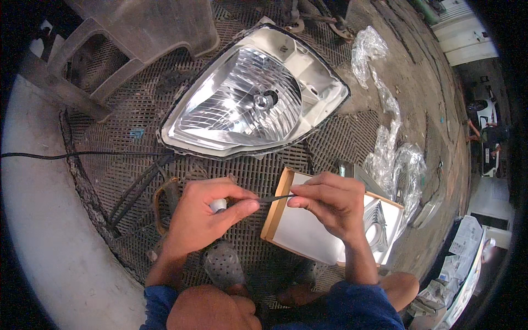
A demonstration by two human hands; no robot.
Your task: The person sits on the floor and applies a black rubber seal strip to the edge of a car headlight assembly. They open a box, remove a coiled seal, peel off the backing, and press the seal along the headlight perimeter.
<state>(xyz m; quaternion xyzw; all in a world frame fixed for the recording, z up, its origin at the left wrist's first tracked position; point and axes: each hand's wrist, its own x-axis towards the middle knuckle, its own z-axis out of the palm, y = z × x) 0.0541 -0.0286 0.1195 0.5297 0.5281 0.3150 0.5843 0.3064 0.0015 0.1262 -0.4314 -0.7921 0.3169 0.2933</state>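
Note:
My left hand (203, 212) is closed, with thumb and forefinger pinching one end of a thin dark strip (275, 198). The strip's other end is pinched between the thumb and fingers of my right hand (334, 202), so it runs nearly level between the two. A small white round thing (218, 205) shows inside my left hand; its kind is partly hidden. Beyond my hands lies a car headlight (242, 104) without its front lens, its shiny reflector facing up. Under my right hand is a shallow cardboard box (275, 212) with a white inside.
Grey slotted matting (341, 137) covers the ground. A grey plastic stool (143, 33) lies at the far left, near a black cable (55, 156). Crumpled clear plastic wrap (388, 126) trails along the right. Newspaper (462, 247) covers something at the right edge. My grey clog (223, 261) is below.

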